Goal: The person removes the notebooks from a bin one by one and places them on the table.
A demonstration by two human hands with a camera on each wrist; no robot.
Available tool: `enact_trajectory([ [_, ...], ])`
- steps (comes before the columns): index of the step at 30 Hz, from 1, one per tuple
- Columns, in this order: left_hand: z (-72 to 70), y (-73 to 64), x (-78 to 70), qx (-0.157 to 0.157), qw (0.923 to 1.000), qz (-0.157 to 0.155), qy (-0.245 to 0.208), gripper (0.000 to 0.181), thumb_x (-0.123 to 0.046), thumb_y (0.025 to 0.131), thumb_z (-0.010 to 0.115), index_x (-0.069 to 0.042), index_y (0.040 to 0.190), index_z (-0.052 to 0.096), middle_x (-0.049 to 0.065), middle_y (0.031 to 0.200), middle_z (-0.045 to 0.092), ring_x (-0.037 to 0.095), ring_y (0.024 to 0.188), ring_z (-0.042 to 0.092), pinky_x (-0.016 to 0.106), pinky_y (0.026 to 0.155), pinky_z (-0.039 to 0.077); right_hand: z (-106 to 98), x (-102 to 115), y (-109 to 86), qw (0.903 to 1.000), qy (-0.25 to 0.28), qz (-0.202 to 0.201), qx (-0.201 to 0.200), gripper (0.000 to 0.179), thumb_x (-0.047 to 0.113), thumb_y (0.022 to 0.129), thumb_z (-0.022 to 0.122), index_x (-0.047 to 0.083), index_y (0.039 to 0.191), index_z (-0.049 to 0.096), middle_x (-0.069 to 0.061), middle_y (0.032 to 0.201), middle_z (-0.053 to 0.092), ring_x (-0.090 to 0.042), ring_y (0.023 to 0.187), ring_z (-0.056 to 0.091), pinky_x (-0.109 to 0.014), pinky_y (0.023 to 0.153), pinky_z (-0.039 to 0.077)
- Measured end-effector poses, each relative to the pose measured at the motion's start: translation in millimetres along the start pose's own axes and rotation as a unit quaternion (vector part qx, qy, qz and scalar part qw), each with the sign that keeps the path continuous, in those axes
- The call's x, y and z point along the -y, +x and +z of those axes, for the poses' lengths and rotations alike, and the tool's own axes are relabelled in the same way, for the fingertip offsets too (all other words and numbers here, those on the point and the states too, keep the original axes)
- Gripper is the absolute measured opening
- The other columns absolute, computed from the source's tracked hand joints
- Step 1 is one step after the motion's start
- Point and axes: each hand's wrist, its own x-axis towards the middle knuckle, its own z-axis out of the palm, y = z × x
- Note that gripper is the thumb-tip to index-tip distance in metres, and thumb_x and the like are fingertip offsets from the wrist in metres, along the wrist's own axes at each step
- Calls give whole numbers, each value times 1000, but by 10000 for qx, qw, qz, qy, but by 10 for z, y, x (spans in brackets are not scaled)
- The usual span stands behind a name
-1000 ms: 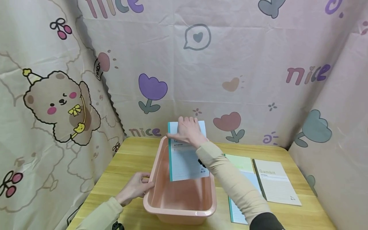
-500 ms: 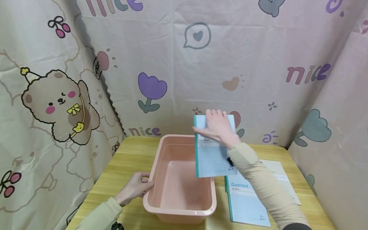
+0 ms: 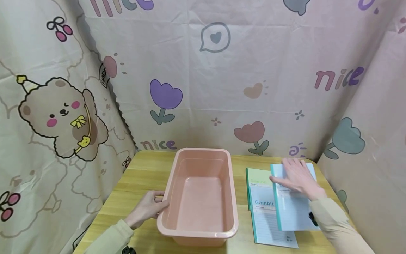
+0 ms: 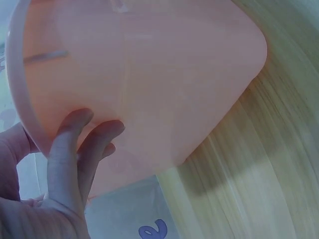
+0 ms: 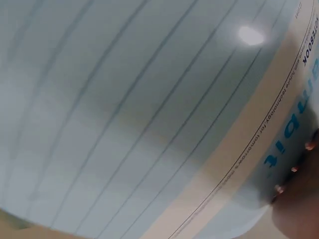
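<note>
My right hand (image 3: 299,179) grips a light-blue notebook (image 3: 293,211) by its upper part, fingers over the far edge and thumb toward the teal spine. The notebook's lined cover (image 5: 124,99) fills most of the right wrist view. Beneath and left of it lie another blue notebook (image 3: 266,215) marked "Gambit" and a green notebook (image 3: 258,176), partly overlapped. With thumb and fingers, my left hand (image 3: 147,209) pinches the left rim of a pink plastic basin (image 3: 233,211). In the left wrist view, its fingers (image 4: 65,169) press the basin's outer wall (image 4: 189,89).
The wooden table (image 3: 149,169) carries the basin at its centre and the notebooks at its right. A patterned curtain (image 3: 206,81) hangs close behind the table, with more cloth at both sides.
My right hand has carried the blue notebook from above the basin rightward and down to the other notebooks. The pale notebook there is now hidden. My left hand stays on the rim.
</note>
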Motion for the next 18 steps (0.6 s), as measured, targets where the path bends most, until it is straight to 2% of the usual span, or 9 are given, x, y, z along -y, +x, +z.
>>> enact_trajectory([
  [5,-2,0,-7,24,10000,32,-18,59,-5,90,57,24,139,39,29,104,73,30,80,76,39,65,66,301,-476,-352,9998,-101,185,70,60,65,78,71,9,88,51,-5,82,54,-28,82,52,-48,78,39],
  [8,-6,9,-2,46,10000,60,-1,60,-5,90,57,24,139,38,30,105,73,30,81,76,39,65,66,426,-667,-500,9991,-80,385,146,64,64,78,72,4,93,54,-8,84,56,-30,84,53,-49,77,38],
  [13,-15,14,7,93,10000,19,4,60,-5,91,56,24,140,37,28,104,74,30,81,76,38,65,66,558,-840,-630,9979,18,616,221,72,63,78,72,-2,104,56,-14,90,60,-37,91,56,-56,83,39],
  [18,-18,25,19,92,10000,-14,32,60,-5,90,56,24,139,36,27,104,74,30,81,76,38,65,66,646,-880,-688,9974,166,680,146,76,63,79,72,-3,112,56,-24,103,61,-46,102,54,-64,92,39],
])
